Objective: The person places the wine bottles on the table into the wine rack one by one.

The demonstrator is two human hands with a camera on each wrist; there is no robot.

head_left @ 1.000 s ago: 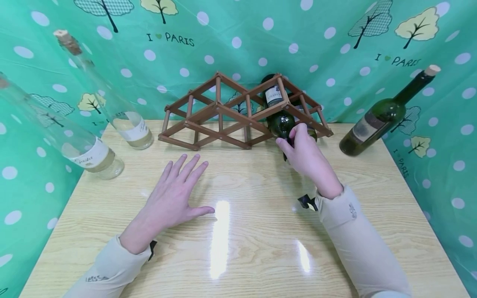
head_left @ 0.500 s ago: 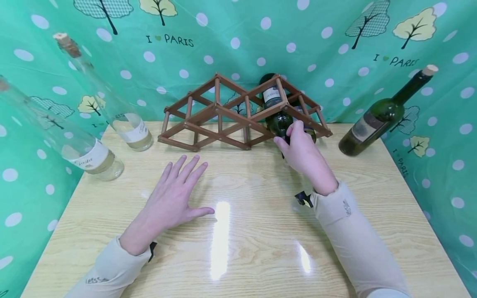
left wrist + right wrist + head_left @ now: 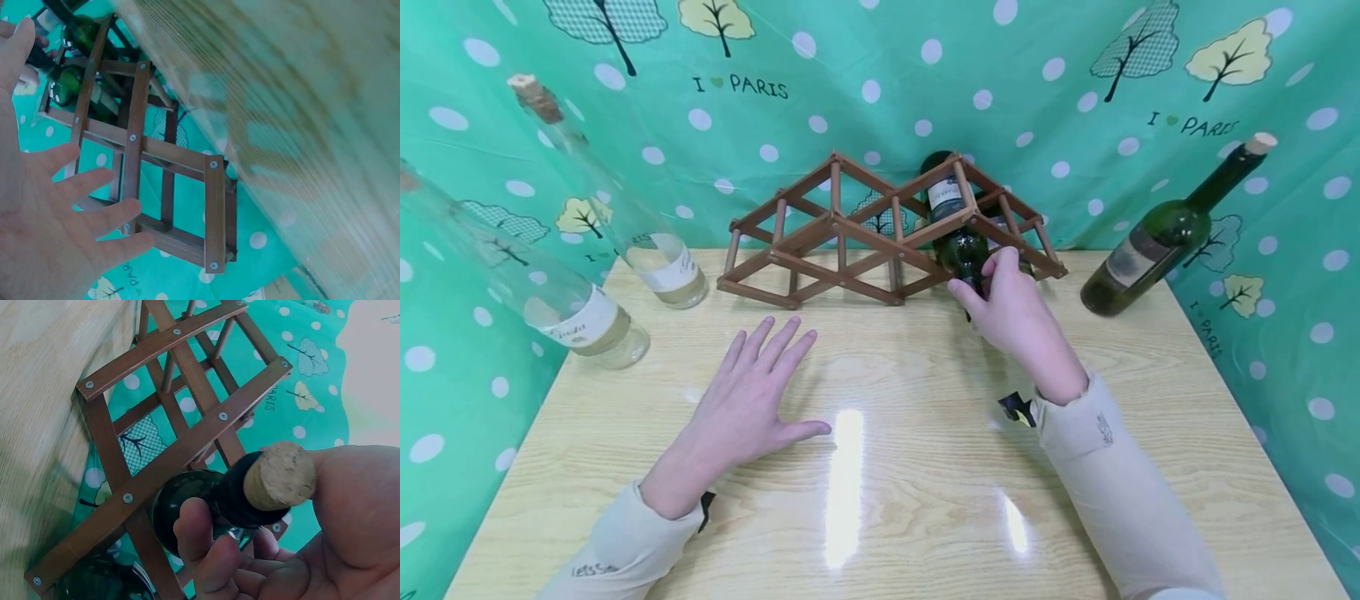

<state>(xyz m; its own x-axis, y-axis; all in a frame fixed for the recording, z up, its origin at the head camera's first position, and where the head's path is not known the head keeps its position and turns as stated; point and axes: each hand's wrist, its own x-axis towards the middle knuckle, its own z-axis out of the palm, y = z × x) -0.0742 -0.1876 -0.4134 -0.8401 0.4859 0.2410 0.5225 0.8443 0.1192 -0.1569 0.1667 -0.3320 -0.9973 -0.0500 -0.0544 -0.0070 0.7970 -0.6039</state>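
Note:
My right hand [image 3: 1018,304] holds the neck of a dark green wine bottle [image 3: 962,248] lying in the upper right opening of a brown wooden wine rack [image 3: 842,218]. Its cork [image 3: 281,476] faces the right wrist camera, with fingers and thumb around the neck below it. A second green bottle [image 3: 103,578] lies in the rack's lower right opening, mostly hidden behind the hand in the head view. My left hand [image 3: 741,408] is spread with straight fingers over the table, in front of the rack's left part, holding nothing.
Two clear corked bottles [image 3: 583,321] [image 3: 670,268] stand at the table's left side. A green corked bottle [image 3: 1142,250] stands upright to the right of the rack. Behind is a green dotted cloth [image 3: 880,62]. The wooden table [image 3: 925,483] shows bright reflections.
The head view shifts slightly. Both hands, the rack and the held bottle stay in nearly the same places.

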